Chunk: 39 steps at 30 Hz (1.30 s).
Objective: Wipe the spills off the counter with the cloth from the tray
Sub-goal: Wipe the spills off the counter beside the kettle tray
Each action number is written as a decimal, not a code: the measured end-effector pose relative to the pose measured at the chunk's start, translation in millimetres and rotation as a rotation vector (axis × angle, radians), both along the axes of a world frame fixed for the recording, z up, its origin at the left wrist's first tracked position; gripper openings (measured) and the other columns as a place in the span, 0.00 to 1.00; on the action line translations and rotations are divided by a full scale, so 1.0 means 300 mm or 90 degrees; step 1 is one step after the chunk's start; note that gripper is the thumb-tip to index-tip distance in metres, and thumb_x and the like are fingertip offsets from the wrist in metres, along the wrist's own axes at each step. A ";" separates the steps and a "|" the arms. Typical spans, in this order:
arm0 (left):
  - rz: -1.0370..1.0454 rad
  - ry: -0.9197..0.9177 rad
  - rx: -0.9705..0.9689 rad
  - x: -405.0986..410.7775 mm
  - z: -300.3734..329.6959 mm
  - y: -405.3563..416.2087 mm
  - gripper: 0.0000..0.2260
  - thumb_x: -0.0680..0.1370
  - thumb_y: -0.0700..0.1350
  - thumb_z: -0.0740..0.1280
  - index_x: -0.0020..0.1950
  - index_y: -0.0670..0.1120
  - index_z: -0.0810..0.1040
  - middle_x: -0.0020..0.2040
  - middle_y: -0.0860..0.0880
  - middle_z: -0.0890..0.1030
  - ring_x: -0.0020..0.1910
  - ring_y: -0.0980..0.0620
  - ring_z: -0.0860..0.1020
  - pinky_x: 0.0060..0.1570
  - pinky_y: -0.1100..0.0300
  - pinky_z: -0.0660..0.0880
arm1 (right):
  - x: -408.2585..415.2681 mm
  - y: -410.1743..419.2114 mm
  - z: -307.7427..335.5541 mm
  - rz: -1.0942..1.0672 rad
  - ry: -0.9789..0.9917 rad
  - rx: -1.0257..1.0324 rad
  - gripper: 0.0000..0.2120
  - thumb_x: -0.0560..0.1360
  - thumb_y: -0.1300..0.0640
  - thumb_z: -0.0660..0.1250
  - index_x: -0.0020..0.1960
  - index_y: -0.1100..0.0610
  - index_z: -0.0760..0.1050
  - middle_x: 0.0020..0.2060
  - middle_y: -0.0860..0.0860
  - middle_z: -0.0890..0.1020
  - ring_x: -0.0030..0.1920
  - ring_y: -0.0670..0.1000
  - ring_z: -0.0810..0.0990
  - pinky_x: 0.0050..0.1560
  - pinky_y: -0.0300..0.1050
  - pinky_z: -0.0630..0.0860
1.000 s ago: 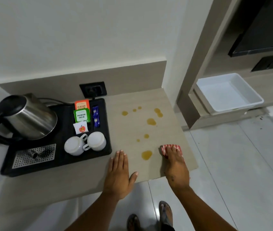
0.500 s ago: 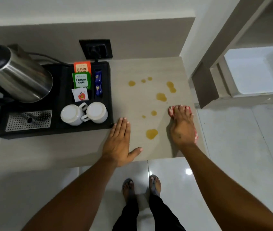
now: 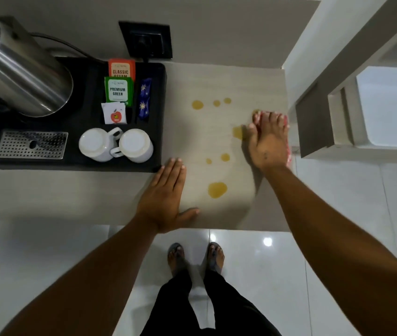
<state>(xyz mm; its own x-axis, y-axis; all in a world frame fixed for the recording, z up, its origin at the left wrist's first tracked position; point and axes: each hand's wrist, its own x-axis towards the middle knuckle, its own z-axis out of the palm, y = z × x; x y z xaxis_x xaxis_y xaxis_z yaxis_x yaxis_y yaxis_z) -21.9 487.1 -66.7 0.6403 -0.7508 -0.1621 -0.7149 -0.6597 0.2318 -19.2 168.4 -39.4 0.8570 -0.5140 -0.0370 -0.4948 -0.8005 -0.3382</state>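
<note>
The right hand (image 3: 266, 139) lies flat, fingers spread, pressing a red-and-white cloth (image 3: 288, 151) onto the beige counter (image 3: 95, 197) near its right edge; only a strip of the cloth shows beside the palm and past the fingertips. The hand is not closed around it, just laid on top. The left hand (image 3: 162, 200) rests palm down and empty on the counter, fingers together and extended, its fingertips just beside the front right corner of the black tray (image 3: 76, 166).

Amber spills (image 3: 217, 189) dot the counter between the two hands: a large one near the front, two small ones (image 3: 225, 157) beyond it, one (image 3: 237, 132) touching the right thumb, and three (image 3: 197, 104) further back.

The tray holds a stainless steel kettle (image 3: 20, 76) at its back left, a perforated metal drip grate (image 3: 31, 144) at the front left, and two white cups (image 3: 115, 145) standing upside down, touching. Behind the cups, a compartment holds an orange Classic Assam tea sachet (image 3: 121, 69), a green Premium Green sachet (image 3: 118, 90) overlapping it, and a white sachet with a red apple (image 3: 113, 113). Two blue sachets (image 3: 144, 98) stand in a narrow slot just to the right.

A white tub (image 3: 386, 107) sits on a lower shelf to the right, with nothing visible inside it.
</note>
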 end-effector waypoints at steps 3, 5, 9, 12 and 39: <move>-0.001 -0.002 -0.004 -0.001 -0.005 -0.006 0.50 0.77 0.75 0.53 0.84 0.38 0.47 0.85 0.39 0.48 0.84 0.43 0.42 0.82 0.42 0.49 | -0.090 -0.017 -0.002 0.028 -0.004 -0.011 0.29 0.82 0.42 0.48 0.77 0.59 0.58 0.76 0.61 0.63 0.78 0.63 0.54 0.78 0.58 0.47; -0.001 -0.011 -0.012 0.008 -0.002 -0.014 0.50 0.77 0.75 0.54 0.84 0.38 0.48 0.85 0.39 0.49 0.84 0.42 0.43 0.82 0.43 0.49 | -0.014 -0.061 0.005 -0.002 -0.001 -0.020 0.29 0.82 0.42 0.46 0.75 0.59 0.60 0.75 0.61 0.65 0.77 0.63 0.57 0.78 0.59 0.49; -0.004 -0.010 -0.022 0.013 0.014 -0.027 0.50 0.77 0.74 0.55 0.83 0.37 0.51 0.84 0.37 0.52 0.84 0.40 0.47 0.82 0.42 0.51 | 0.224 -0.104 0.016 -0.030 0.035 -0.010 0.31 0.81 0.40 0.39 0.76 0.57 0.59 0.77 0.61 0.62 0.78 0.62 0.54 0.79 0.59 0.48; -0.004 -0.002 -0.009 -0.006 0.022 -0.022 0.50 0.77 0.75 0.54 0.83 0.37 0.50 0.85 0.37 0.50 0.84 0.40 0.46 0.82 0.42 0.50 | 0.221 -0.067 -0.004 0.105 0.020 0.000 0.29 0.82 0.43 0.43 0.78 0.56 0.58 0.78 0.60 0.60 0.79 0.62 0.52 0.79 0.58 0.47; 0.009 0.016 -0.034 0.013 0.021 -0.024 0.48 0.77 0.69 0.60 0.83 0.37 0.50 0.85 0.38 0.50 0.84 0.42 0.45 0.83 0.46 0.47 | 0.613 0.121 0.029 0.491 -0.014 0.058 0.23 0.80 0.60 0.56 0.75 0.56 0.67 0.76 0.58 0.66 0.78 0.61 0.58 0.77 0.50 0.48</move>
